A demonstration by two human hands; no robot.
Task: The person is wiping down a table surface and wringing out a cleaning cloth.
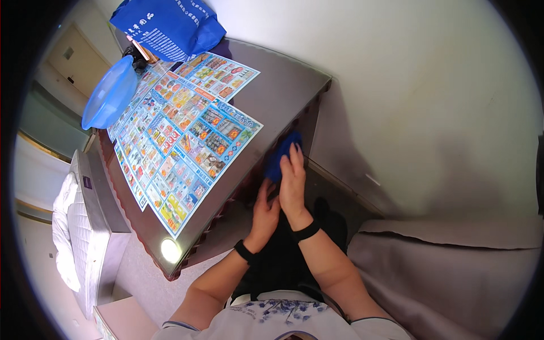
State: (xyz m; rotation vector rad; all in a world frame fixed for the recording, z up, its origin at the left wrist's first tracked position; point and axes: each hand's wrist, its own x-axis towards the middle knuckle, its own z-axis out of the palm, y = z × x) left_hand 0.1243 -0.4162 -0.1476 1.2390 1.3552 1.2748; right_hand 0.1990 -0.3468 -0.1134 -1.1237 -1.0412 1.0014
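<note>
A crumpled dark-blue cloth is at the side of the table, just below the tabletop's right edge. My right hand lies along the cloth, its fingers pressed together and reaching forward over it. The part of the cloth under that palm is hidden. Slightly nearer and to the left, my left hand has its fingers stretched forward and its thumb apart. Its fingertips come close to the cloth's lower end; I cannot tell whether they touch. Both wrists wear black bands.
The dark table carries colourful printed leaflets, a translucent blue basin and a blue bag. A pale wall rises on the right. Grey-brown upholstered furniture is at lower right, a mattress at far left.
</note>
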